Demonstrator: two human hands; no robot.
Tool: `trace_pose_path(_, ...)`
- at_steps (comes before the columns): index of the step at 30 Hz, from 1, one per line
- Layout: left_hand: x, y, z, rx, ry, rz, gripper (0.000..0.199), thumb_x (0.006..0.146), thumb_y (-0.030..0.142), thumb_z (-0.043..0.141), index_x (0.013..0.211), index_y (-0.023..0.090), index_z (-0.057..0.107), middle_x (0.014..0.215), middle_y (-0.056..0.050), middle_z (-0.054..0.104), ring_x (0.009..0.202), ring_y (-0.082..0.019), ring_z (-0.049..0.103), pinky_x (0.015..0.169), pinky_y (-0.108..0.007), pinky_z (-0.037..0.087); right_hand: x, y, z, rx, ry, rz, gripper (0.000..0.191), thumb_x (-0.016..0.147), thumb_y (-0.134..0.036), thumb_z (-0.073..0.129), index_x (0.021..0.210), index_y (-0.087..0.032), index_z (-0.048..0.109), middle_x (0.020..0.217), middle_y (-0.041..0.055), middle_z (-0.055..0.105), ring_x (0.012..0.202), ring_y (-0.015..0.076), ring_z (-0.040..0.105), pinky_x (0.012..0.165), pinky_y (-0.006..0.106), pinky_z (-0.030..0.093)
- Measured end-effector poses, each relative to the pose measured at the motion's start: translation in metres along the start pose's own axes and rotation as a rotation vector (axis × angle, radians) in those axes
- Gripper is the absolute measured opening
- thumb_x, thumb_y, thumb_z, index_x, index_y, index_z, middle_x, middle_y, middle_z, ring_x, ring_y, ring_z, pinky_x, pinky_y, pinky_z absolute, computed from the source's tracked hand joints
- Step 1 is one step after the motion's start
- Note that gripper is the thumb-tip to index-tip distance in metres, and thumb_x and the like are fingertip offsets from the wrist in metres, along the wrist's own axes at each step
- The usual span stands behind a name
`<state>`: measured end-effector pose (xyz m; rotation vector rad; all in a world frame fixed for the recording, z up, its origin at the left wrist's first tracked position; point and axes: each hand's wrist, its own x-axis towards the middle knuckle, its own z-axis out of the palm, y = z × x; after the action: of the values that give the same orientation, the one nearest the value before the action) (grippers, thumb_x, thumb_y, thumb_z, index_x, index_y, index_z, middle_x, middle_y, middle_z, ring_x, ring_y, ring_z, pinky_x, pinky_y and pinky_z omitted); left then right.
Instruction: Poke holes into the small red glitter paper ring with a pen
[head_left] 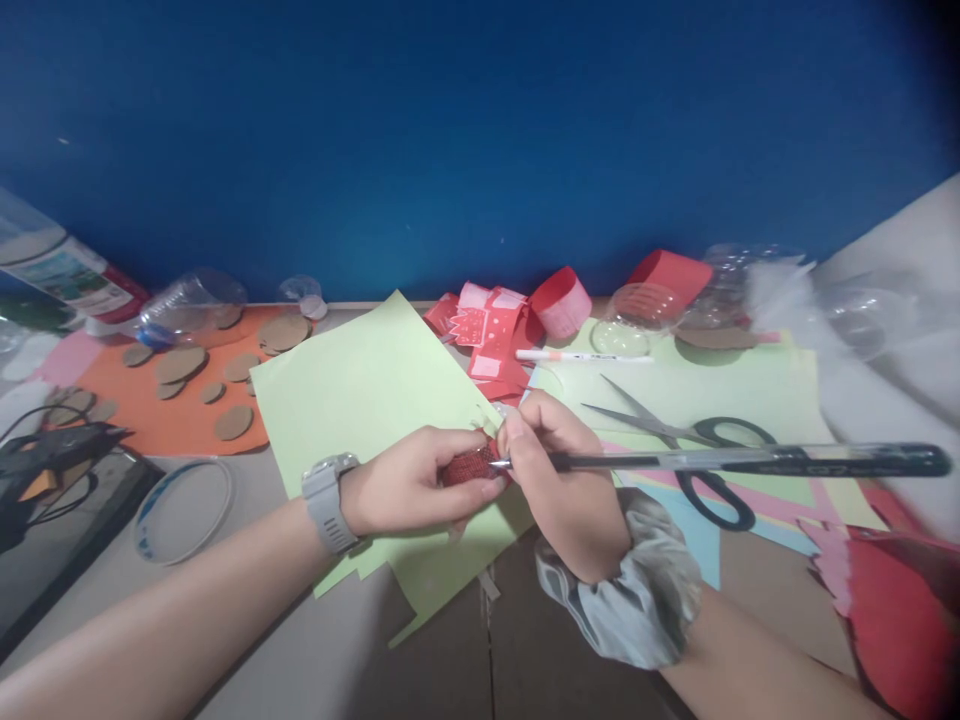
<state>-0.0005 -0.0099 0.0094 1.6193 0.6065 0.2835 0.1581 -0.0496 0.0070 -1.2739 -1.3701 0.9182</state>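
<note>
My left hand [416, 478], with a grey watch on the wrist, is closed around a small dark red object [466, 464] with a mesh-like, textured surface. Its far part is hidden by the fingers. My right hand [562, 470] grips a clear-barrelled pen with a black end [787, 460]; the pen tip is at the side of the red object. A thin curl of pale green paper [491, 415] shows by the right fingertips. Beneath both hands lies a pale green sheet [352, 380] with cut edges.
Open scissors [675, 435] and a white marker [581, 357] lie right. Red paper pieces [495, 330] and clear plastic cups stand behind. At left are cardboard discs [182, 365] on orange paper [142, 430], a tape ring [184, 510], bottles and a black glue gun [60, 460].
</note>
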Motion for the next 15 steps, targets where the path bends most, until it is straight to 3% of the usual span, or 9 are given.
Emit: trace_pose_path(15,0.0,0.0008,-0.0014,0.019,0.006,0.006,0.024,0.091,0.035,0.05,0.085,0.013,0.052,0.056,0.0,0.058,0.047,-0.01,0.056,0.047,-0.018,0.041,0.0004,0.0002,0.0003,0.009,0.007,-0.003,0.028,0.091,-0.021,0.042,0.063,-0.02,0.038,0.055,-0.0066,0.032,0.05,0.0078,0.034,0.048,0.022,0.031)
